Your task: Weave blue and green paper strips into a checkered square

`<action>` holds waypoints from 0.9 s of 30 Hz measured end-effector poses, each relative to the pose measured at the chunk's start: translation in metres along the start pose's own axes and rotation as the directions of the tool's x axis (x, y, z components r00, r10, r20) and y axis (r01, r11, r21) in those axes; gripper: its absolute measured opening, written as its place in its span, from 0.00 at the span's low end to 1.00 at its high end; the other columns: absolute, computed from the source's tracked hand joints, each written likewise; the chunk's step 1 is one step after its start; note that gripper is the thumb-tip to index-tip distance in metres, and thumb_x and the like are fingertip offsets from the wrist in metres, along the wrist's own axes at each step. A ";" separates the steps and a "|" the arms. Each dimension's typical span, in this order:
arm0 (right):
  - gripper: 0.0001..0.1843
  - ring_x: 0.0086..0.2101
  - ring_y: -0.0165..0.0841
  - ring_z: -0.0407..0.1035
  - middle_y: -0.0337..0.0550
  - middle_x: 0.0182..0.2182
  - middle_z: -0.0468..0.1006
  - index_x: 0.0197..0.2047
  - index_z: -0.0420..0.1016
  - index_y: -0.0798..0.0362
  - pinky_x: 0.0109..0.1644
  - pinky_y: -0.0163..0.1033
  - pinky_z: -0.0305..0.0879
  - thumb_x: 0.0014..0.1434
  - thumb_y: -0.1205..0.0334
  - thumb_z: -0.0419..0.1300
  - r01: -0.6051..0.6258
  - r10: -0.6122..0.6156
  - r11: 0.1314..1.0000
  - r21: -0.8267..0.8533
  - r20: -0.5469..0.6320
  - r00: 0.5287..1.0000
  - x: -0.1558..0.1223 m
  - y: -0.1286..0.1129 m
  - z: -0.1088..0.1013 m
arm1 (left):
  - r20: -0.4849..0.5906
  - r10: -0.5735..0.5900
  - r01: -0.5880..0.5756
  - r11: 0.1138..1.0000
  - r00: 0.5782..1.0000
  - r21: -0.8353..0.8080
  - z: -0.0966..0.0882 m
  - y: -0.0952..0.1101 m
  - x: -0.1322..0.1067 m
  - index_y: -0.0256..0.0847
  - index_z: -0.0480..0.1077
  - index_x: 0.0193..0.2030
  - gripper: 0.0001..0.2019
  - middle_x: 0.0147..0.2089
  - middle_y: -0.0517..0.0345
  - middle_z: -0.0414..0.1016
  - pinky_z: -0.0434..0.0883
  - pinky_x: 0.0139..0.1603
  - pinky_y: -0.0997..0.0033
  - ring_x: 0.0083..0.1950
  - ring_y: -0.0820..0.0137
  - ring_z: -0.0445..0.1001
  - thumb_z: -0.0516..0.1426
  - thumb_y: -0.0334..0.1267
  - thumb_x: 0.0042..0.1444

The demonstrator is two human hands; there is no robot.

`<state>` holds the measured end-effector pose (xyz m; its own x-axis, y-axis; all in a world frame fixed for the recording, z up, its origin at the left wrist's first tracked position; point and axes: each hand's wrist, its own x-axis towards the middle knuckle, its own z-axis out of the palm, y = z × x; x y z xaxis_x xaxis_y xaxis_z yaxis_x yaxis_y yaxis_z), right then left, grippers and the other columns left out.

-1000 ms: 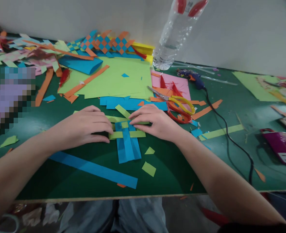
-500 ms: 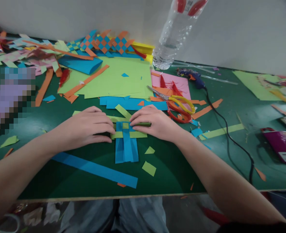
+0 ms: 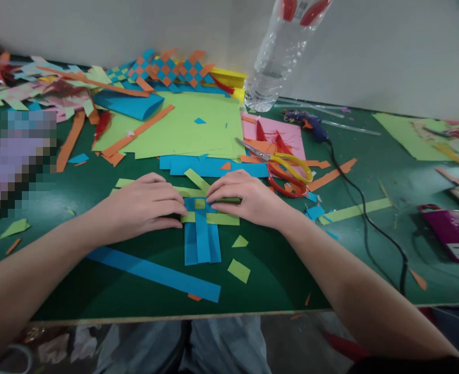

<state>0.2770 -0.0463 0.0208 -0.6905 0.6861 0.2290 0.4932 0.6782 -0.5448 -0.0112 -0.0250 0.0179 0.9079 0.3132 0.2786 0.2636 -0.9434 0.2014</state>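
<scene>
Blue paper strips point(image 3: 201, 241) hang down toward me, interlaced with light green paper strips point(image 3: 227, 218) running crosswise. At the weave's left side, my left hand point(image 3: 147, 202) has its fingers bent and closed on the ends of the strips. Opposite it, my right hand point(image 3: 245, 195) pinches the top right part of the weave, thumb below and fingertips above. A short green strip point(image 3: 197, 179) sticks up at a slant between the hands. The fingers cover the parts of the strips they grip. A loose blue strip point(image 3: 159, 272) lies in front of my left forearm.
Red-and-yellow-handled scissors point(image 3: 291, 166) lie beyond my right hand, near a glue gun point(image 3: 311, 127) with a black cord. A water bottle point(image 3: 279, 57) stands behind green sheets point(image 3: 198, 124). Woven paper fish point(image 3: 167, 70) line the back. A purple object point(image 3: 451, 234) sits right.
The woven strips have shifted slightly under my fingers, and the lower green strip reaches a little further right. Both hands keep nearly the same place and grip.
</scene>
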 end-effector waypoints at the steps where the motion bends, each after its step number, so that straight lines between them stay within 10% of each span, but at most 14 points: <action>1: 0.05 0.50 0.39 0.77 0.45 0.48 0.86 0.44 0.84 0.50 0.58 0.49 0.62 0.68 0.63 0.65 0.006 -0.006 1.000 -0.001 -0.001 1.000 0.000 -0.001 0.000 | -0.009 0.010 -0.010 1.000 1.000 0.013 0.000 0.000 0.000 0.45 0.76 0.46 0.20 0.45 0.60 0.84 0.61 0.57 0.66 0.45 0.69 0.79 0.47 0.50 0.78; 27: 0.05 0.50 0.40 0.77 0.46 0.47 0.85 0.44 0.83 0.51 0.57 0.49 0.61 0.68 0.63 0.65 -0.012 0.012 1.000 -0.020 0.028 1.000 0.001 -0.003 0.006 | -0.009 0.039 -0.039 0.999 0.999 0.004 0.000 0.003 0.007 0.45 0.78 0.41 0.23 0.40 0.60 0.83 0.63 0.53 0.64 0.40 0.69 0.79 0.45 0.49 0.78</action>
<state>0.2719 -0.0487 0.0178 -0.6990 0.6866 0.1998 0.5117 0.6754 -0.5310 -0.0039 -0.0261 0.0202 0.9145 0.2773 0.2946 0.2294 -0.9552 0.1869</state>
